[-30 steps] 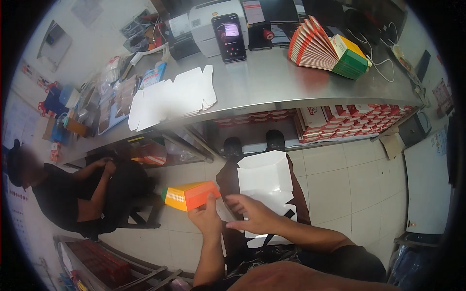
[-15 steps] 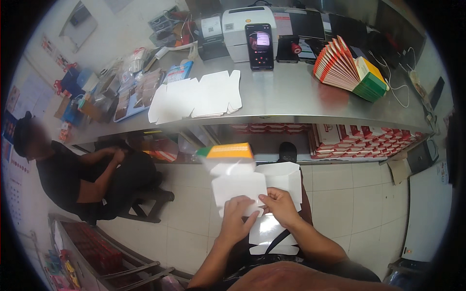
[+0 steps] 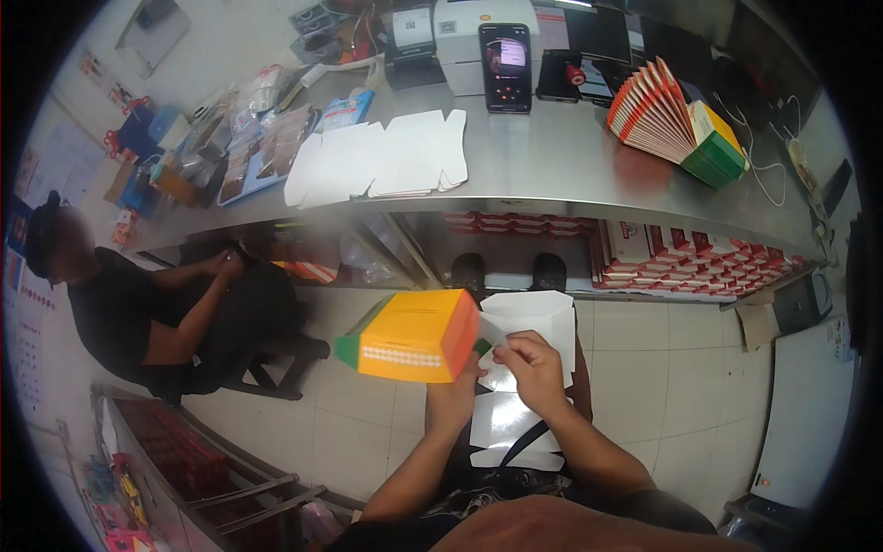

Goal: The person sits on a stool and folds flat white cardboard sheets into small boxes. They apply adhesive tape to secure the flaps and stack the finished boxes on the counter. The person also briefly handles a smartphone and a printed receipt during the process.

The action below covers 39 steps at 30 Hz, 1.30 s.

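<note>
1. Currently, left hand [image 3: 454,394] holds the yellow carton [image 3: 405,336]; its fingers are closed on the orange end, mostly hidden behind the card.
2. Carton sits up and left of the left fingers, tilted, green end pointing away leftward, orange end nearest them. Row of white marks on its lower side.
3. Right hand [image 3: 538,373]: thumb and forefinger narrow, tips together just beside the carton's pale flap [image 3: 492,327]. Can't tell if they actually pinch it.
4. Creased white card [image 3: 553,320] lies open on the lap, beneath and beyond the right fingers; its lower part runs back toward the body, a dark strap [image 3: 524,444] across it.
5. Counter [image 3: 533,166] is well beyond both hands. White cut sheets [image 3: 395,152] stacked on it, ahead and slightly left of the fingers.
6. Phone [image 3: 505,69] upright, straight ahead of the fingers, farther back; white printer [image 3: 460,46] behind it.
7. Fanned flat cartons [image 3: 655,112], red, white, green, yellow, on the counter ahead and right of the fingers.
8. Red-and-white boxes [image 3: 694,253] stacked under the counter, right of the fingers.
9. Seated co-worker [image 3: 120,308], well left of the fingers, hands together.
</note>
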{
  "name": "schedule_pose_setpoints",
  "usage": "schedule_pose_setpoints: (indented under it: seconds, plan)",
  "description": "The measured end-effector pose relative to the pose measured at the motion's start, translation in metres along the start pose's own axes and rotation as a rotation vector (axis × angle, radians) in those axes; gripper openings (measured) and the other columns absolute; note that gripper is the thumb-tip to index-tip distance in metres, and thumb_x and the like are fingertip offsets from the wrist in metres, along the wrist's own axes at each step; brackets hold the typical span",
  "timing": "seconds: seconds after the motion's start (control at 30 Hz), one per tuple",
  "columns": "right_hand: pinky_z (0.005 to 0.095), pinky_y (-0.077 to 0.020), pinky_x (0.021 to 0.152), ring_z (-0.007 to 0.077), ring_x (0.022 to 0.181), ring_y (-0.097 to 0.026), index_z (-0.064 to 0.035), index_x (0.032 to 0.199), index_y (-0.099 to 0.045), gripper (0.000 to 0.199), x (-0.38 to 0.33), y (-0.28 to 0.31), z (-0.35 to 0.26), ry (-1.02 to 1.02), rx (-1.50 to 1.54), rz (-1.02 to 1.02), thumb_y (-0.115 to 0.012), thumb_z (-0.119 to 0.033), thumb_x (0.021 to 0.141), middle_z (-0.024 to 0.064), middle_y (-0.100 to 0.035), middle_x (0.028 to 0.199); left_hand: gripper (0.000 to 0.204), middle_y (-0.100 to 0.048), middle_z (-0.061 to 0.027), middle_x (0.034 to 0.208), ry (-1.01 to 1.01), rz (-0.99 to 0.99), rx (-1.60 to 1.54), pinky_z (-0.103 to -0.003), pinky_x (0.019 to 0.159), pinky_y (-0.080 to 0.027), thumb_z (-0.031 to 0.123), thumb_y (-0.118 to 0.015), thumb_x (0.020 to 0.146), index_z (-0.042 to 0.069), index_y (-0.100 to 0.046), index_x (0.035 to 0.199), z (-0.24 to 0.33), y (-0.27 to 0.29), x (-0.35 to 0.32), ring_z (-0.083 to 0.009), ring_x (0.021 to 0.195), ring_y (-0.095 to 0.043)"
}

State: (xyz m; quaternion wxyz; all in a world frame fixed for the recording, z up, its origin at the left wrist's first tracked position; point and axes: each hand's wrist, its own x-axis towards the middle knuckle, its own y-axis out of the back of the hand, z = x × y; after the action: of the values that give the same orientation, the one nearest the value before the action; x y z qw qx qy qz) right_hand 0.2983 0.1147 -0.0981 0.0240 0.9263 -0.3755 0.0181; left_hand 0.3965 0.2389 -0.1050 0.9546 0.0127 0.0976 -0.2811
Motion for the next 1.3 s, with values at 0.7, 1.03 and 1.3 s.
schedule_pose_setpoints:
  seconds: [0.7,1.03,1.3]
  plan:
    - [0.0355,-0.0491,0.101,0.0263,0.118,-0.064,-0.0007,0.097,-0.075,0.009,0.019,0.011,-0.019,-0.026,0.116,-0.148,-0.069,-0.005,0.092,0.0145,-0.067,0.123,0.016,-0.069,-0.0073,0.099,0.02,-0.132,-0.244,-0.03,0.08,-0.057,0.014,-0.066,0.104,0.0,-0.062,0.106,0.012,-0.006,0.014,-0.0137,0.086,-0.066]
    - [0.0363,-0.0535,0.098,0.0311,0.118,-0.068,0.0012,0.103,-0.074,0.015,0.016,0.01,-0.032,0.32,-0.148,-0.113,-0.076,-0.004,0.09,0.0189,-0.068,0.129,0.012,-0.072,-0.0091,0.104,-0.043,-0.203,-0.445,-0.03,0.078,-0.057,0.007,-0.068,0.101,0.0,-0.064,0.11,0.012,-0.005,0.013,-0.0139,0.084,-0.067]
    - [0.0354,-0.0547,0.095,0.0298,0.114,-0.07,0.0025,0.105,-0.074,0.016,0.008,0.015,-0.03,0.255,-0.009,-0.171,-0.075,0.0,0.089,0.0206,-0.069,0.128,0.017,-0.072,-0.0054,0.108,-0.021,-0.295,-0.634,-0.029,0.082,-0.055,-0.001,-0.066,0.099,0.006,-0.065,0.114,0.013,-0.011,0.01,-0.0123,0.094,-0.067]
